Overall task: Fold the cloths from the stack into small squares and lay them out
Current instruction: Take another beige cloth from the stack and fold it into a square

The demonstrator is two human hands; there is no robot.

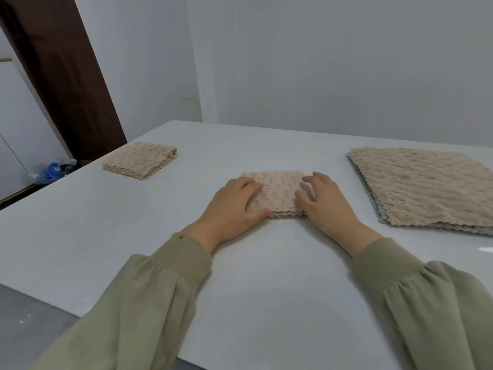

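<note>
We see a white surface (266,276) with 3 groups of beige textured cloth on it. In the middle lies a folded cloth (278,193), a small square several layers thick, its wavy edges stacked along the near side. The left hand (232,206) lies flat on the cloth's left part, fingers together and stretched across the fabric, thumb against the near left corner. The right hand (324,201) rests on the cloth's right edge with its fingers loosely spread and slightly curled; it grips nothing that we can make out. Both wrists emerge from olive-green sleeves (149,297) with ribbed cuffs.

Well apart to the left, near the far left edge of the surface, sits another folded square (140,161), lying alone. To the right lies the stack of unfolded cloths (426,185), flat and much wider, with grey layers showing along its near left edge.

Beyond the surface stand a pale wall (320,62) and a dark brown door frame (61,73).
</note>
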